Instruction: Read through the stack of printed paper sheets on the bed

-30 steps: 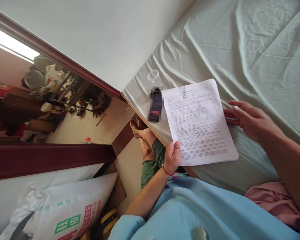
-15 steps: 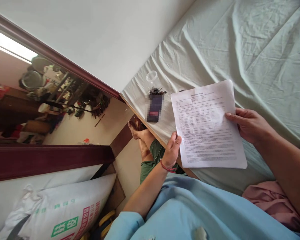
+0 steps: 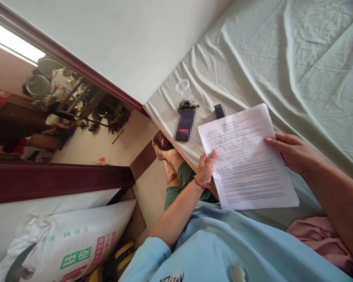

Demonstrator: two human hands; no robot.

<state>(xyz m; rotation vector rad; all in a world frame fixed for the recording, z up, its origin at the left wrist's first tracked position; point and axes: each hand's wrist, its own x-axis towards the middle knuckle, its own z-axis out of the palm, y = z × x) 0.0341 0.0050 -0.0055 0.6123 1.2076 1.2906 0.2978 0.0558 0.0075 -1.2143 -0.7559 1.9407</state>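
Both the left hand point(image 3: 205, 169) and right hand point(image 3: 291, 150) are gripping the printed sheet point(image 3: 247, 156) over the bed point(image 3: 282, 58), seemingly reading.

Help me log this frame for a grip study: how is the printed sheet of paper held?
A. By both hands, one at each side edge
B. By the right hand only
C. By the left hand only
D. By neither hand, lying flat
A: the left hand grips one edge of the printed sheet and the right hand the opposite edge.
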